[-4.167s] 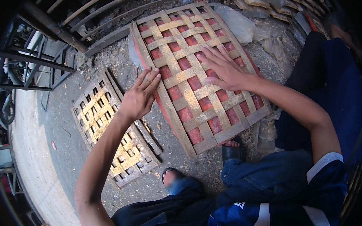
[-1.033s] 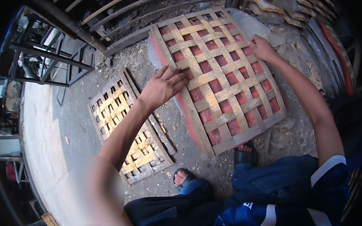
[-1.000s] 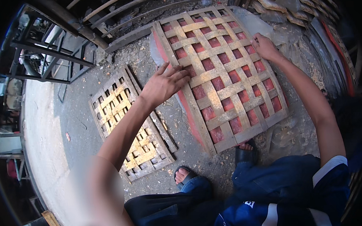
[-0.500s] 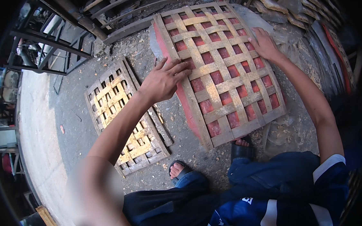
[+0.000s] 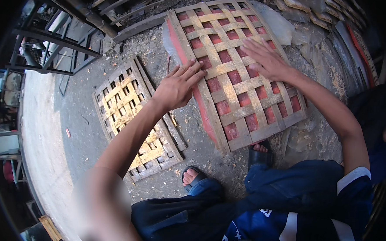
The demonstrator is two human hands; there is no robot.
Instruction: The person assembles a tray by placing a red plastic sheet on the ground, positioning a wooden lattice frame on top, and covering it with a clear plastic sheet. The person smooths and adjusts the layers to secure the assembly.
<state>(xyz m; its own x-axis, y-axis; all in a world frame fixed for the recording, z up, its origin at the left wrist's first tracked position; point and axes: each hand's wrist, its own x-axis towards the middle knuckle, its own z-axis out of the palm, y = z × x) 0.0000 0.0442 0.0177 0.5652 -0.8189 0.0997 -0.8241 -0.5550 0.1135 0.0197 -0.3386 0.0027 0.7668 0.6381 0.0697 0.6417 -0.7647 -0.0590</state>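
In the head view, we found the large woven slat panel [image 5: 241, 87] just ahead of the person's feet, slightly right of centre, its long sides slanting from upper left to lower right. Its far end lay near a wooden rail [image 5: 140, 27]; its near edge came close above the right foot [image 5: 259, 148]. On the left, a strip of ground [image 5: 194, 135] strewn with pale crumbs separated it from a smaller slat panel [image 5: 122, 100], partly covered by the left forearm. Beyond that, a pale concrete strip [image 5: 41, 141] ran along the left side. On the right, crumpled clear plastic [image 5: 279, 26] lay just beside the far right edge.

We saw the left hand [image 5: 180, 84] with fingers stretched out over the large panel's left border, resting there rather than closed around it. The right hand [image 5: 266, 62] was spread wide, palm down over the slats towards the right side; we could not tell how hard either pressed.

The large panel looked worn and grey-brown, dusted yellow along its middle slats. Through its square openings we saw shiny red material [image 5: 206, 122], which also stuck out beyond the left border.
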